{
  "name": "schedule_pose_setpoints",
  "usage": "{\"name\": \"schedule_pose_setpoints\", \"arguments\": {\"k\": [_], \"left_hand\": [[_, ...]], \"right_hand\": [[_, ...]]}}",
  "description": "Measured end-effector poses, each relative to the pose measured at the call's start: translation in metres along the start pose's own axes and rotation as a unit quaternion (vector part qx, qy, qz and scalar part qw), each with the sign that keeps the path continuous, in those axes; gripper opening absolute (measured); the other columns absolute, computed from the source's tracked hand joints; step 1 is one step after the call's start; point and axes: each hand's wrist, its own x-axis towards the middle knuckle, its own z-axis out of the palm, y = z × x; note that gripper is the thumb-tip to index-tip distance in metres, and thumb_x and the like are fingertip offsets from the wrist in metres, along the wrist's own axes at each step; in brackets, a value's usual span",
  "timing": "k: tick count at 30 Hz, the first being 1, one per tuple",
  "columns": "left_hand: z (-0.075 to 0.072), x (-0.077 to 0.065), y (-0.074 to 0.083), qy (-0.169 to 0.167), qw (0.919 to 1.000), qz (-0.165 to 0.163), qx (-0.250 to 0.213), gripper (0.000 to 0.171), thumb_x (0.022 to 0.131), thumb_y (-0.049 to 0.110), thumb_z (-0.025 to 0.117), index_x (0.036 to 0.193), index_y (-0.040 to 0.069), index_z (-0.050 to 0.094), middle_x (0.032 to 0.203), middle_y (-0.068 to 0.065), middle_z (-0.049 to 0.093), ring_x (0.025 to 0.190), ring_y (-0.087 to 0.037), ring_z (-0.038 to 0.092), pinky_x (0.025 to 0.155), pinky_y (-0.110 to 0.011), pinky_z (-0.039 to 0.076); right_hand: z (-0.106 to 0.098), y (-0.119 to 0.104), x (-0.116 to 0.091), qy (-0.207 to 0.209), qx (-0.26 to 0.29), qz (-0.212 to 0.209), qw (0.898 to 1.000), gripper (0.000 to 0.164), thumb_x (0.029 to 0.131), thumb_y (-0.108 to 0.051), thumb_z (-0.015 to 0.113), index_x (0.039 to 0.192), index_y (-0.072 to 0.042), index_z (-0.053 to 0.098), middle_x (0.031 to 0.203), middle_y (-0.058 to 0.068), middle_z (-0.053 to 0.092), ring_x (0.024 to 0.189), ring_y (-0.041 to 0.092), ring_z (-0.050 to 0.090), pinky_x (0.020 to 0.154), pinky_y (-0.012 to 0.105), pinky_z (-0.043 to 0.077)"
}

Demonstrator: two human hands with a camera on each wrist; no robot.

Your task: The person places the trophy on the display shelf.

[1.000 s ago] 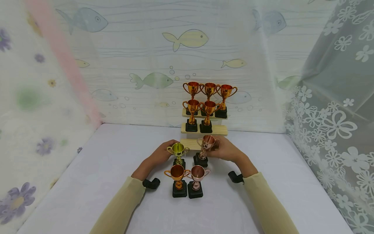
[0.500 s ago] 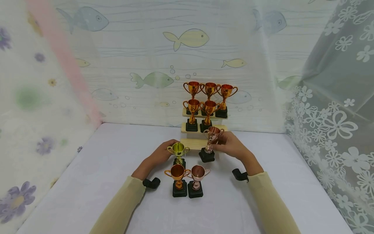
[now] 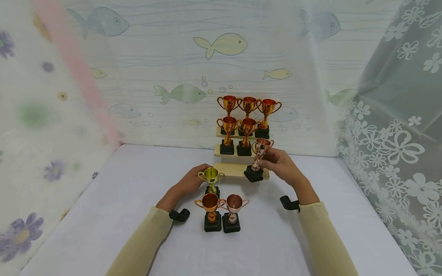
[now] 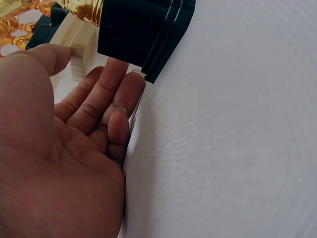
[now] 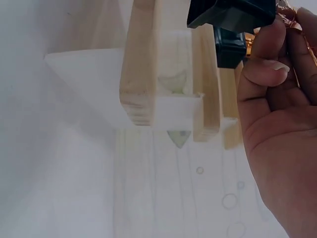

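My right hand (image 3: 284,165) pinches a rose-gold trophy cup (image 3: 261,147) by its stem. The cup is tilted, its black base (image 5: 233,14) raised in front of the lowest step of a wooden stepped stand (image 3: 229,169). Resting on the table, my left hand (image 3: 189,181) has loosely bent fingers (image 4: 89,106) beside the black base (image 4: 143,34) of a gold trophy cup (image 3: 211,175); whether they touch it, I cannot tell. Nearer to me stand an orange-gold trophy cup (image 3: 210,203) and another rose-gold trophy cup (image 3: 234,204), both upright.
Orange-gold trophy cups stand on the stand's upper steps: three on the top one (image 3: 268,109), two on the middle one (image 3: 248,128). A white cloth covers the table (image 3: 138,161). Behind it hangs a fish-patterned curtain (image 3: 172,57).
My right hand has carried the rose-gold cup up, away from me and to the right, from near the table to the stand. My left hand has stayed in place.
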Motion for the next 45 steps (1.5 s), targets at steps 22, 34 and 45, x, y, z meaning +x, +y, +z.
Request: {"name": "schedule_pose_setpoints", "arguments": {"k": [22, 34, 45], "left_hand": [[0.0, -0.001, 0.002, 0.002, 0.9999, -0.007, 0.012, 0.027, 0.105, 0.025, 0.049, 0.128, 0.018, 0.063, 0.128, -0.002, 0.064, 0.128, -0.023, 0.052, 0.111, -0.05, 0.037], [-0.001, -0.001, 0.004, 0.001, 0.9999, -0.014, 0.01, 0.027, 0.104, 0.023, 0.05, 0.128, 0.019, 0.063, 0.13, -0.001, 0.063, 0.13, -0.022, 0.051, 0.112, -0.049, 0.035], [0.0, 0.001, -0.001, 0.004, 1.0, -0.003, 0.007, 0.026, 0.103, 0.019, 0.051, 0.127, 0.018, 0.063, 0.127, -0.001, 0.064, 0.128, -0.023, 0.052, 0.112, -0.051, 0.036]], "right_hand": [[-0.006, -0.01, -0.002, 0.112, -0.045, -0.048, 0.992, 0.022, 0.097, -0.002, 0.062, 0.116, 0.008, 0.059, 0.104, 0.028, 0.062, 0.088, 0.03, 0.061, 0.072, 0.022, 0.052], [-0.001, -0.03, -0.005, 0.179, -0.077, -0.067, 0.979, 0.02, 0.096, -0.001, 0.062, 0.112, 0.011, 0.061, 0.097, 0.03, 0.063, 0.08, 0.034, 0.058, 0.063, 0.021, 0.048], [0.003, -0.027, -0.001, 0.22, -0.109, -0.066, 0.967, 0.022, 0.096, -0.003, 0.064, 0.115, 0.007, 0.062, 0.095, 0.026, 0.064, 0.077, 0.026, 0.057, 0.06, 0.019, 0.045]]}}
